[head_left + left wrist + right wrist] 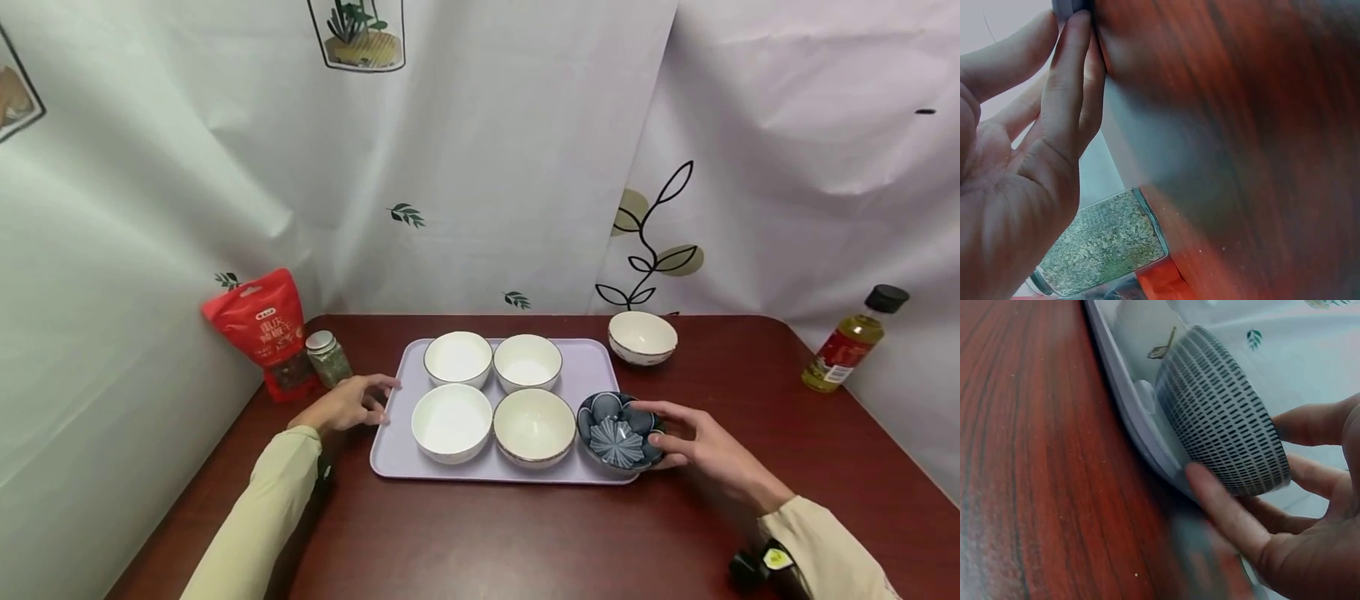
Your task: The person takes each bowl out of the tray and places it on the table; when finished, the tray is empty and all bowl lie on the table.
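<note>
A light purple tray (pixel 491 473) carries two rows of white bowls, among them a front left bowl (pixel 452 423) and a front right bowl (pixel 534 427). At its left end my left hand (pixel 347 405) holds the rim between thumb and fingertips; only a sliver of rim shows in the left wrist view. My right hand (pixel 708 450) grips the right side of a blue bowl (pixel 617 433), flower-patterned inside, at the tray's front right corner. The right wrist view shows its dashed outside (pixel 1222 419), with fingers at the rim and the thumb low beside the tray edge.
Another white bowl (pixel 642 337) stands behind the tray's right corner. Left of the tray are a spice jar (pixel 328 358) and a red packet (pixel 266 333). An oil bottle (pixel 843 346) stands at the right edge. A curtain (pixel 480 167) hangs behind the dark wooden table (pixel 480 542).
</note>
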### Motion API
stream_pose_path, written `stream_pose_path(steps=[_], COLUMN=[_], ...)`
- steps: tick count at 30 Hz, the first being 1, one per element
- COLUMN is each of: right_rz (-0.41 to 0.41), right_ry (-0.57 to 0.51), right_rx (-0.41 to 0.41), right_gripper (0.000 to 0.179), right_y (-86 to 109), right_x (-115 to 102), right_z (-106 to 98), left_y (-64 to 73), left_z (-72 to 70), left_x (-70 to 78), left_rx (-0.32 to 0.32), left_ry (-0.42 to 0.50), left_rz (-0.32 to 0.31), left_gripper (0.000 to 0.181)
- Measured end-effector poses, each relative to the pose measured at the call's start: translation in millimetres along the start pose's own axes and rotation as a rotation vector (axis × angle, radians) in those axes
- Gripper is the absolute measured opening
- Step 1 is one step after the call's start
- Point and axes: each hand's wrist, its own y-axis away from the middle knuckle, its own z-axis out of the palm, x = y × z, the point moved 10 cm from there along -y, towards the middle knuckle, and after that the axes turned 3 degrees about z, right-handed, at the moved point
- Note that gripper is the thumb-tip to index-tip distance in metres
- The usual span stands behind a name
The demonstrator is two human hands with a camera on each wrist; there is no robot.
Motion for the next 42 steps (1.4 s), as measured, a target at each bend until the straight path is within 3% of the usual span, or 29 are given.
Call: stream_pose_path(steps=[9, 21, 33, 42], right_rz=[0.072, 0.045, -0.029, 0.043], right_ry=[0.005, -0.084, -0.190, -0.190], right_rx=[0.047, 0.105, 0.146, 0.260], right_gripper=[0.059, 0.056, 0.049, 0.047], right_y=[-2.1, 4.7, 20.2, 29.3], right_x=[4.7, -0.8, 0.5, 18.6], right_z=[-4.0, -17.9, -53.4, -95.8], left_y=[-1.0, -3.9, 0.8, 1.3], left_z=[-1.1, -0.9, -0.6, 0.0], left_x=[2.5, 4.0, -3.7, -2.8], left_rx=[-0.003, -0.012, 0.007, 0.005], left_ry=[-0.010, 0.010, -0.013, -0.024], left_rz=[0.002, 0.013, -0.005, 0.008], left_gripper=[0.061, 0.061, 0.059, 0.058])
